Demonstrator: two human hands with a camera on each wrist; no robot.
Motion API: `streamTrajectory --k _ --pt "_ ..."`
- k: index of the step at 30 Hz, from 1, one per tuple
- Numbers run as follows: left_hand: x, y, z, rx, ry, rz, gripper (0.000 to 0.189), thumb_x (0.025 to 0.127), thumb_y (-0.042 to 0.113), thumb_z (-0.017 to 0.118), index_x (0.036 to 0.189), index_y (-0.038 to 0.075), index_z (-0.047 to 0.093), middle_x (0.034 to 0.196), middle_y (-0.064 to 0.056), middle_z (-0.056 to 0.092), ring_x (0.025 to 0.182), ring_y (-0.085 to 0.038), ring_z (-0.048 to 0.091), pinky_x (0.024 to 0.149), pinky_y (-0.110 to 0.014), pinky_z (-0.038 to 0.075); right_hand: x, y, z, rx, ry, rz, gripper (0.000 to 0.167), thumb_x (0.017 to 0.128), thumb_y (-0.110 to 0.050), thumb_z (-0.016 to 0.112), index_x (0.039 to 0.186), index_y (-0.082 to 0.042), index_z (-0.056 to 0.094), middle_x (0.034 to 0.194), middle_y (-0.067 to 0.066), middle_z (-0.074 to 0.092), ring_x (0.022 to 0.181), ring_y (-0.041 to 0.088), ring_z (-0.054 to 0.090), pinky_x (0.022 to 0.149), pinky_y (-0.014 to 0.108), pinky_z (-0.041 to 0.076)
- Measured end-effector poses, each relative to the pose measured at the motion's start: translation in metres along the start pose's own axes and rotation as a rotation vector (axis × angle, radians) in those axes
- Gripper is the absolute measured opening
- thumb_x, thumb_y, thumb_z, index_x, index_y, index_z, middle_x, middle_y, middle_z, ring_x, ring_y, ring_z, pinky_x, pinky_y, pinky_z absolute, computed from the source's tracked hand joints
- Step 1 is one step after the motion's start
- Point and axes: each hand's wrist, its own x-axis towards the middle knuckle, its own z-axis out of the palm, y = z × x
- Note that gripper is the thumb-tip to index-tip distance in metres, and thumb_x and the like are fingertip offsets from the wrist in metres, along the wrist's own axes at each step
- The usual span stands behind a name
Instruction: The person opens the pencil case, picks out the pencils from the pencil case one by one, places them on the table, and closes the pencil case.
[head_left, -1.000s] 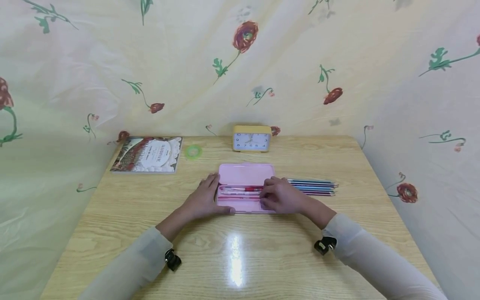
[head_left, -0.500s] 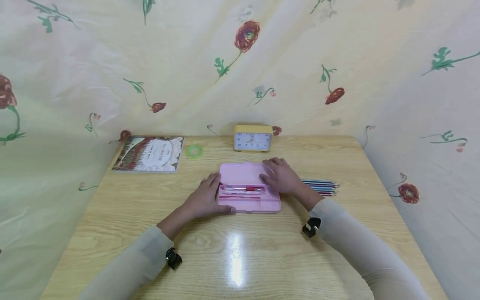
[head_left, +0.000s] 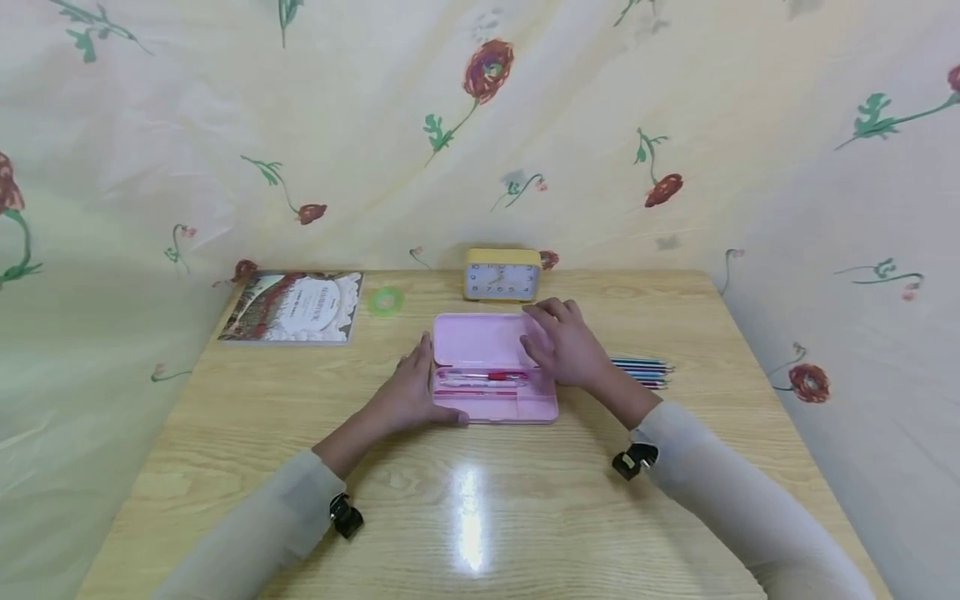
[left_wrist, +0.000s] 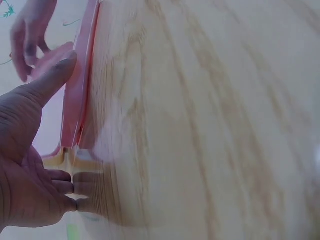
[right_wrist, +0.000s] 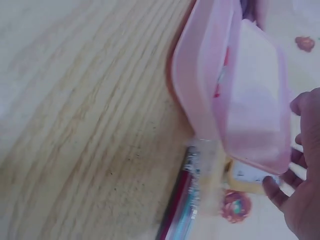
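A pink pencil case (head_left: 537, 407) lies unfolded on the table, its lid (head_left: 480, 340) tilted up at the back. Inside are a red-and-clear pen (head_left: 498, 377) and other slim pens. My left hand (head_left: 401, 396) rests against the case's left end, with its straight thumb (left_wrist: 52, 77) along the front wall and the other fingers extended beside the end. My right hand (head_left: 573, 354) holds the lid by its right edge, fingers behind the rim and thumb on the inner side. In the right wrist view, the lid (right_wrist: 255, 95) stands at an angle to the tray.
Several dark and blue pencils (head_left: 641, 372) lie right of the case, partly behind the right wrist. A yellow alarm clock (head_left: 502, 279) stands behind the case. At the back left are a book (head_left: 292, 308) and a green tape roll (head_left: 386, 301). A flowered cloth hangs behind.
My right hand has moved from inside the case up to the lid's right edge, and the lid has risen slightly. The left hand has stayed at the left end.
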Motion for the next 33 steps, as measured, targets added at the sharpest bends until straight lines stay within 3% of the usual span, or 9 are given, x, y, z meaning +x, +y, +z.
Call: streamTrajectory --k 4,6,9,14,20,25,27,33 --pt "-0.001 -0.001 0.001 -0.016 0.017 -0.012 0.167 0.068 0.063 0.102 0.177 0.005 -0.010 0.186 -0.023 0.007 0.170 -0.050 0.015 0.140 -0.061 0.019 -0.010 -0.016 -0.006 -0.019 0.011 -0.170 0.048 0.104 -0.030 0.077 0.142 -0.001 0.072 0.131 0.015 0.075 0.115 0.034 0.070 0.100 0.053 0.062" --pt "-0.002 -0.002 0.002 -0.025 0.024 -0.019 0.167 0.067 0.063 0.103 0.178 0.010 -0.010 0.186 -0.023 0.009 0.169 -0.052 0.017 0.137 -0.065 0.024 -0.015 -0.024 -0.005 -0.048 -0.040 -0.264 0.044 0.104 -0.029 0.077 0.138 0.000 0.074 0.126 0.017 0.079 0.111 0.035 0.077 0.101 0.056 0.064" --pt "-0.002 -0.003 0.003 -0.034 0.026 -0.018 0.166 0.067 0.062 0.103 0.178 0.017 -0.011 0.186 -0.022 0.011 0.169 -0.054 0.017 0.134 -0.069 0.028 -0.021 -0.034 0.000 -0.109 -0.161 -0.344 0.049 0.107 -0.035 0.072 0.142 -0.001 0.072 0.133 0.020 0.078 0.119 0.038 0.078 0.105 0.058 0.063" --pt "-0.001 -0.006 0.003 -0.009 0.023 0.010 0.160 0.070 0.063 0.101 0.179 0.018 -0.007 0.185 -0.022 0.016 0.169 -0.052 0.019 0.137 -0.066 0.023 -0.023 -0.042 0.014 -0.144 -0.329 -0.340 0.063 0.112 -0.044 0.062 0.164 -0.009 0.054 0.156 0.023 0.064 0.139 0.043 0.067 0.114 0.061 0.058" --pt "-0.002 -0.007 0.006 0.045 0.039 0.058 0.149 0.074 0.071 0.096 0.180 0.023 0.004 0.182 -0.019 0.028 0.167 -0.049 0.030 0.131 -0.067 0.037 -0.025 -0.042 0.029 -0.167 -0.446 -0.297 0.078 0.113 -0.054 0.051 0.177 -0.017 0.028 0.176 0.019 0.042 0.160 0.043 0.045 0.126 0.069 0.044" --pt "-0.006 -0.002 0.006 0.108 0.023 0.165 0.134 0.084 0.070 0.089 0.180 0.024 0.008 0.179 -0.017 0.035 0.161 -0.045 0.042 0.127 -0.063 0.046 -0.027 -0.042 0.038 -0.222 -0.442 -0.309 0.086 0.112 -0.064 0.045 0.179 -0.016 0.019 0.180 0.017 0.034 0.164 0.041 0.039 0.127 0.069 0.042" --pt "-0.008 0.002 0.005 0.122 0.008 0.194 0.129 0.088 0.069 0.085 0.180 0.024 0.008 0.179 -0.019 0.037 0.161 -0.045 0.043 0.129 -0.063 0.043 -0.028 -0.042 0.042 -0.239 -0.419 -0.325 0.089 0.112 -0.067 0.045 0.178 -0.013 0.019 0.180 0.018 0.034 0.164 0.041 0.039 0.125 0.070 0.044" --pt "-0.011 0.011 0.004 0.160 0.001 0.211 0.116 0.096 0.062 0.080 0.180 0.017 0.013 0.174 -0.023 0.042 0.157 -0.046 0.048 0.127 -0.063 0.045 -0.029 -0.040 0.049 -0.311 -0.398 -0.343 0.094 0.111 -0.075 0.038 0.179 -0.014 0.014 0.183 0.016 0.028 0.166 0.038 0.036 0.126 0.068 0.043"
